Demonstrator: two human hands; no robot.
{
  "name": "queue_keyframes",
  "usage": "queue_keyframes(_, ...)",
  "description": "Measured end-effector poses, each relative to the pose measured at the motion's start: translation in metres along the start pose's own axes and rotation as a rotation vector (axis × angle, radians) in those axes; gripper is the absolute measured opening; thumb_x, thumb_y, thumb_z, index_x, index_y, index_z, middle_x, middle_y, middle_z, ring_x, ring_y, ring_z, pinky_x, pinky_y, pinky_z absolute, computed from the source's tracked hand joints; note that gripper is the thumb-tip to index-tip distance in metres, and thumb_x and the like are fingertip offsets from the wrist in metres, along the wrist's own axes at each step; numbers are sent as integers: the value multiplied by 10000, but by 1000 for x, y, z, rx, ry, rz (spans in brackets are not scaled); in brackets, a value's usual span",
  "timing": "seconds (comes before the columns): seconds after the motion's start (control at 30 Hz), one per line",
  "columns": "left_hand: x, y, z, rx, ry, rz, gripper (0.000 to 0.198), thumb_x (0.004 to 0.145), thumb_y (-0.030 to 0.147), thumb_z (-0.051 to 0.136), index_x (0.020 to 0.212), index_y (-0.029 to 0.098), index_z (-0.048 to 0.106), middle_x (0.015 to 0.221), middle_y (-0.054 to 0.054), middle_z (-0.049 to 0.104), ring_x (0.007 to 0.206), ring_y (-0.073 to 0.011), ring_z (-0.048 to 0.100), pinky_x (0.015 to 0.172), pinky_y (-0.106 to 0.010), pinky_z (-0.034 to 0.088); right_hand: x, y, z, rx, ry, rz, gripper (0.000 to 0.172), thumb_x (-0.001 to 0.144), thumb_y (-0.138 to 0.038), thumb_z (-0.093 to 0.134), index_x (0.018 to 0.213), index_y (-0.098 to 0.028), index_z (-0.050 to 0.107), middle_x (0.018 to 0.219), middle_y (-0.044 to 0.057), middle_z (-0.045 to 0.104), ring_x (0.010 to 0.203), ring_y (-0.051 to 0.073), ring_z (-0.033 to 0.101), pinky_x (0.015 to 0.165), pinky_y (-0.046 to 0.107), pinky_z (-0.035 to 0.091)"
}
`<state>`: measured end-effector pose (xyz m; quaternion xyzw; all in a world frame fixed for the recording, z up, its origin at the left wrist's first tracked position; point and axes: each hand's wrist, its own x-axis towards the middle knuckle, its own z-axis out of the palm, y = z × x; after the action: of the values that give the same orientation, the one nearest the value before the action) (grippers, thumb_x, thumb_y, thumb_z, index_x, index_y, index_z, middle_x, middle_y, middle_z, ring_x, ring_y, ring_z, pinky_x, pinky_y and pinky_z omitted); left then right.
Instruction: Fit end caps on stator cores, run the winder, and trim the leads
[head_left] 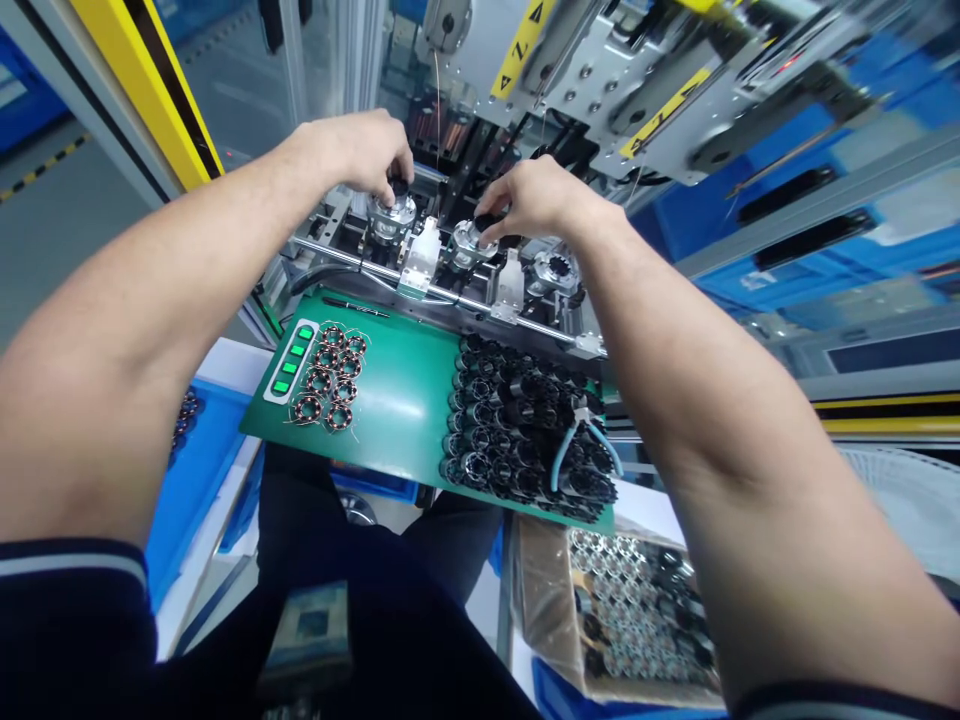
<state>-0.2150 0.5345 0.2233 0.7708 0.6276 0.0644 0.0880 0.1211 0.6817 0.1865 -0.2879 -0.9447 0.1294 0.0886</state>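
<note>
My left hand (373, 152) reaches over the left round metal holder (391, 222) of the winding machine. Its fingers are closed on a black stator core (399, 187) at the top of that holder. My right hand (531, 195) is at the middle holder (466, 250), thumb and fingers pinching another black stator core (489, 222) that looks tilted there. Fingers partly hide both cores. Right of my right hand, a third holder (553, 270) has a black toothed ring in it. A thin wire (438, 110) hangs down between my hands.
On the green board (405, 400) lie copper-wound stators (330, 380), a green-button panel (291, 362), a pen (356, 307), rows of black stator cores (517, 420) and blue-handled cutters (581, 430). A carton (544, 590) of metal cores stands lower right, a blue tray (187, 500) at left.
</note>
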Motion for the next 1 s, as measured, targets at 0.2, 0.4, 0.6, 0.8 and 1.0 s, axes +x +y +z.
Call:
queue_keyframes(0.2,8,7,-2,-62,17,-30,161,853,90,1004,967,189,947,1400,18,971,1560,-110,856,1363,-93,479,-4,-6,7,-53,23,27,498,700,-653,1238,961,-365,927,865,-8,875,891,317,814,1132,655,792)
queue_keyframes(0.4,-7,0,7,59,8,67,188,1097,227,949,1173,55,936,1585,-114,918,1624,-299,833,1470,-392,576,-60,-55,78,-164,142,193,1011,1002,-623,959,1825,-116,666,1965,307,600,1765,592,613,1479,883,498)
queue_keyframes(0.6,3,-14,19,92,29,93,346,1143,261,1018,1454,146,920,1478,-126,932,1478,-299,891,1424,-612,658,-88,-85,110,-241,74,318,1083,1107,-564,616,2050,-122,314,2158,246,255,1879,624,461,1509,940,371)
queue_keyframes(0.8,0,-12,24,61,24,74,450,1134,190,978,1560,72,894,1515,-171,931,1467,-265,860,1440,-479,605,-89,-102,103,-246,157,311,974,1142,-520,593,1997,-80,436,2098,281,403,1819,582,530,1480,861,469)
queue_keyframes(1.0,-55,2,102,-64,300,20,818,1193,315,730,1961,100,551,2063,-203,495,1908,-416,486,1618,-665,370,-91,-100,110,-212,236,280,874,1153,-511,611,1932,-120,554,2046,233,522,1832,547,505,1494,828,487)
